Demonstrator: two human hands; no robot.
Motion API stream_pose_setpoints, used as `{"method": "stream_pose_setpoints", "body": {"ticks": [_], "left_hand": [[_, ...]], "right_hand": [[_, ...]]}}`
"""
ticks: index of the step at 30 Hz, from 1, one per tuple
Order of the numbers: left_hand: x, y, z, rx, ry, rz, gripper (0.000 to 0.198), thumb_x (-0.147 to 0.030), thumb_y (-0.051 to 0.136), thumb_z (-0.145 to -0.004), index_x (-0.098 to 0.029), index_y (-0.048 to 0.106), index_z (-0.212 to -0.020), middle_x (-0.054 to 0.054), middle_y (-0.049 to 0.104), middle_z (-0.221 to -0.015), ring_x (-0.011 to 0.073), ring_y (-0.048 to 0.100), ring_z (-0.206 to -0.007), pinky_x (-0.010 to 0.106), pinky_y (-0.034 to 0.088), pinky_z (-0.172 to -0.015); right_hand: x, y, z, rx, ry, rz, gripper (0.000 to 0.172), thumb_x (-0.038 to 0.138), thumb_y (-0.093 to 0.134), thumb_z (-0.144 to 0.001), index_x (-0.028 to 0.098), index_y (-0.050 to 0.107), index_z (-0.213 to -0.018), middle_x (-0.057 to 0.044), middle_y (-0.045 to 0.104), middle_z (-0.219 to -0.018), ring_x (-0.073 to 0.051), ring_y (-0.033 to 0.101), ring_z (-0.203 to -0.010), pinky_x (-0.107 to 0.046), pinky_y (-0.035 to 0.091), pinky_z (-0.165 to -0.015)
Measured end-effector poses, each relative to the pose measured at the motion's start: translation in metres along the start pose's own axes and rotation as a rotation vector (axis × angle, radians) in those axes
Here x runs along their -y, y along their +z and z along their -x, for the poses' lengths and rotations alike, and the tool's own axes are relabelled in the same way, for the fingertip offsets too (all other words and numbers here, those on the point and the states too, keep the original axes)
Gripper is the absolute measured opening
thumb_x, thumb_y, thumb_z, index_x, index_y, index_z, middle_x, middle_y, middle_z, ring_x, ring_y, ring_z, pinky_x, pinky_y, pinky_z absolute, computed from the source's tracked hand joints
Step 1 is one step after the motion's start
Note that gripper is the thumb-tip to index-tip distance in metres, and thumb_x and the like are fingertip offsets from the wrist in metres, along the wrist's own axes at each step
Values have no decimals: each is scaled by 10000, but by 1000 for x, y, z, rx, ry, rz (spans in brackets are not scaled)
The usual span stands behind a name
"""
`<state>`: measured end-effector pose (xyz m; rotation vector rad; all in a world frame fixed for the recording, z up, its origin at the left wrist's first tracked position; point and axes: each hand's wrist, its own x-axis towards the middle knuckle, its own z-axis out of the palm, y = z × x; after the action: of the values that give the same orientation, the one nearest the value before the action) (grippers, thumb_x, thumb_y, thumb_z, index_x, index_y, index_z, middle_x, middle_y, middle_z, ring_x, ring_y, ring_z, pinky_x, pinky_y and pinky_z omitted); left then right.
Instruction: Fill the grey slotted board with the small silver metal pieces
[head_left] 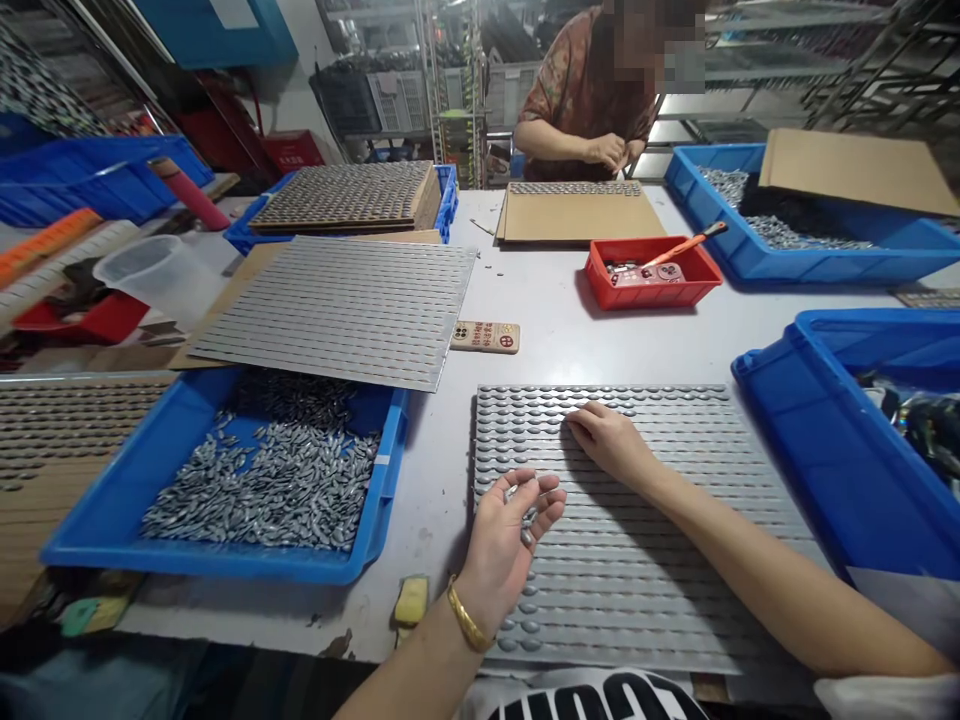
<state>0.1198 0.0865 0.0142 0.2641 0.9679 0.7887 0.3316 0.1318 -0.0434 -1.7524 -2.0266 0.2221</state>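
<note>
A grey slotted board (645,580) lies flat on the table in front of me. Small grey oval pieces (510,425) sit in rows along its far edge and left side. My left hand (510,520), palm up with curled fingers, cradles several loose grey oval pieces (527,520) above the board's left part. Over the upper rows, my right hand (604,440) has its fingertips pinched together at the board; whatever is between them is hidden. At left, a blue tray (225,562) holds a heap of similar grey pieces (262,490).
Another slotted board (337,310) rests partly over the blue tray. Farther back are a red bin (652,292) and a blue bin (810,262). A deep blue bin (832,440) stands at right. Across the table, a person (577,110) works with both hands near cardboard (577,218).
</note>
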Motion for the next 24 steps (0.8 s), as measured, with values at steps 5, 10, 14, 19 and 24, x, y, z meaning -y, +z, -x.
{"method": "stream_pose_setpoints", "body": {"ticks": [5,10,14,19,24], "left_hand": [[4,2,-2,20,0,-6,195,-199,675,-792,-137,574,-947,118,688,-971,172,663,-886,315,525,-875],[9,7,-5,24,33,-12,164,-176,650,-796,-142,607,-950,85,669,-946,156,637,-885,327,524,-864],[11,9,-5,38,11,-38,160,-150,651,-777,-130,631,-934,91,658,-954,166,629,-892,331,526,-853],[10,8,-2,62,-34,-21,157,-154,623,-805,-124,638,-958,102,663,-962,167,629,-900,354,521,-895],[6,5,-1,10,-97,56,205,-178,609,-817,-104,612,-1008,164,669,-1081,253,657,-999,391,509,-945]], "right_hand": [[29,-24,16,29,-30,-269,216,296,475,-929,204,638,-1036,-57,624,-883,-130,564,-647,-255,460,-579],[63,-42,30,133,-209,-395,288,266,503,-922,252,595,-1194,-89,609,-1045,-195,572,-924,-323,505,-725],[64,-43,29,213,-306,-367,237,205,457,-939,232,640,-1086,-83,628,-981,-181,567,-871,-331,504,-724],[54,-41,35,191,-310,-357,197,222,443,-947,197,637,-973,-78,636,-900,-157,584,-792,-287,492,-668],[26,-34,31,62,-158,-363,134,221,486,-925,204,618,-916,-47,646,-818,-146,582,-705,-257,464,-607]]}}
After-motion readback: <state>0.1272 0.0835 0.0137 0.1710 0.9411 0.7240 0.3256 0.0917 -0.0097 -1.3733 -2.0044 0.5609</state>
